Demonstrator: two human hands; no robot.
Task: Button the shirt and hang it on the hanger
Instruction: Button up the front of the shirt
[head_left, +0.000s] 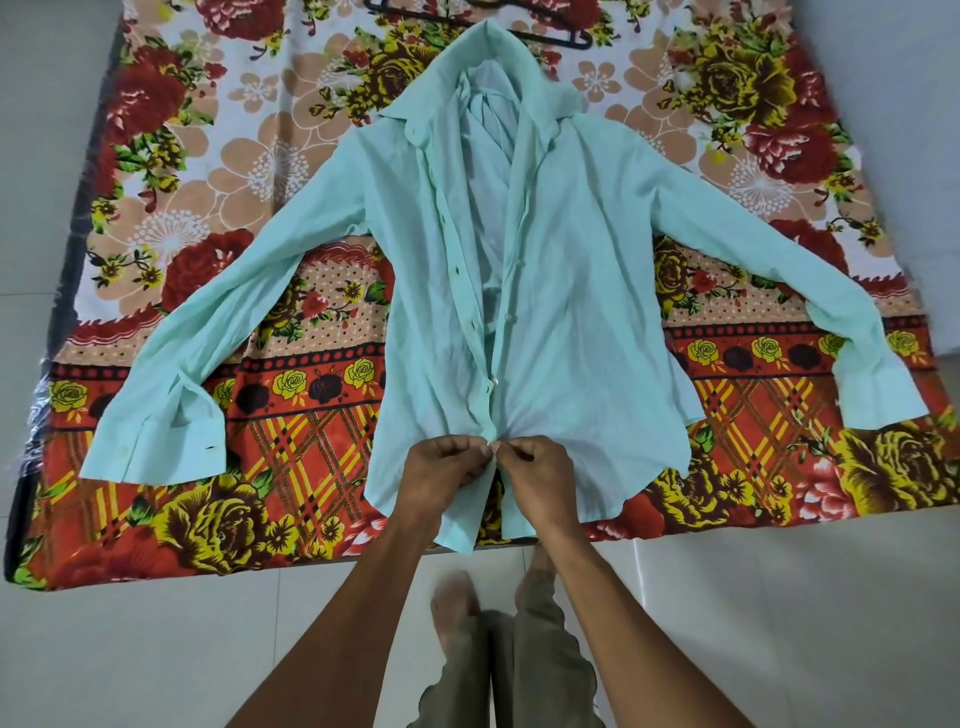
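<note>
1. The shirt (561, 270), pale mint with long sleeves, lies face up on a floral sheet (218, 171), collar pointing away from the person and hem toward them.
2. Both sleeves are spread out to either side of the shirt's body, cuffs angled down toward the near edge of the sheet.
3. The shirt front is open from the collar down most of its length; the two plackets come together only low on the shirt, just above the hands.
4. The left hand (441, 478) sits at the shirt's lower front, fingers curled, thumb and fingertips pinching the left placket edge.
5. The right hand (535, 480) is just beside it, also curled, pinching the right placket edge where a small white button (491, 442) shows between the two hands.
6. The two hands touch at the fingertips over the shirt's centre line, near the hem.
7. More buttons (510, 315) run up the placket above the hands, unfastened.
8. The hanger (563, 37), dark, lies on the sheet beyond the shirt's collar, partly hidden by it and cut off by the top of the view.
9. The sheet rests on a pale tiled floor (779, 623); the person's legs and feet (457, 605) stand on the tiles below the shirt's hem.
</note>
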